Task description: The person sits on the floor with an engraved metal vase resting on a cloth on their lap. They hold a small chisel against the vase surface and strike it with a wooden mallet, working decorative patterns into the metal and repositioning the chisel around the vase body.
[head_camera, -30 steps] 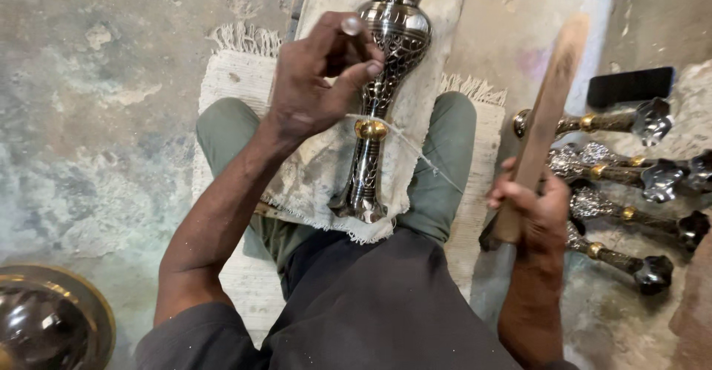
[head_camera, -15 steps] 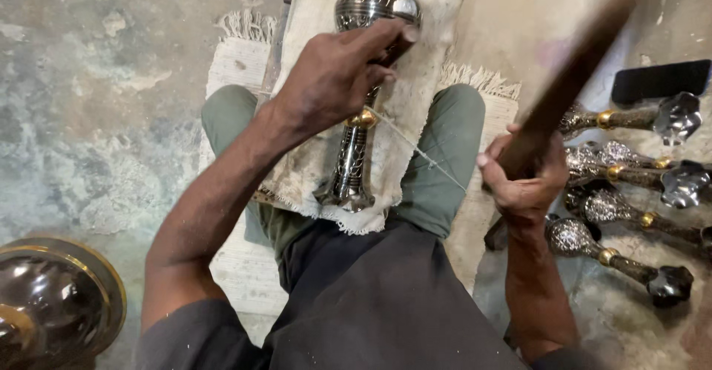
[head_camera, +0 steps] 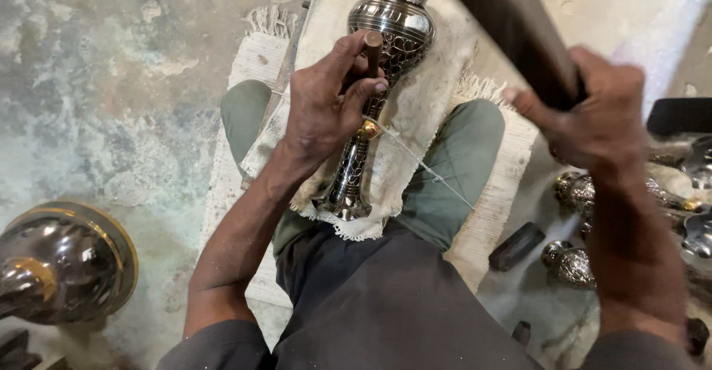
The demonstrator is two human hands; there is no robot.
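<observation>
Under the left hand, which pinches a punch, an engraved metal vase lies across the lap. Right hand grips a raised wooden mallet; chasing is underway, and striking squarely seems next.

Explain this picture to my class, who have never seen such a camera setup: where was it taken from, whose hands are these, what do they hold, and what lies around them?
The camera sits on the person's head and looks down, so you see their own arms and lap. The person sits on a fringed mat on a stained concrete floor.

The left hand pinches a short rod-like tool against an engraved metal vase, which lies lengthwise on a pale cloth across the knees. The right hand grips a thick wooden stick, raised close to the camera and blurred.

At the right, more engraved metal pieces lie on the floor. At the lower left stands a shiny rounded metal vessel with a gold-coloured rim.
</observation>
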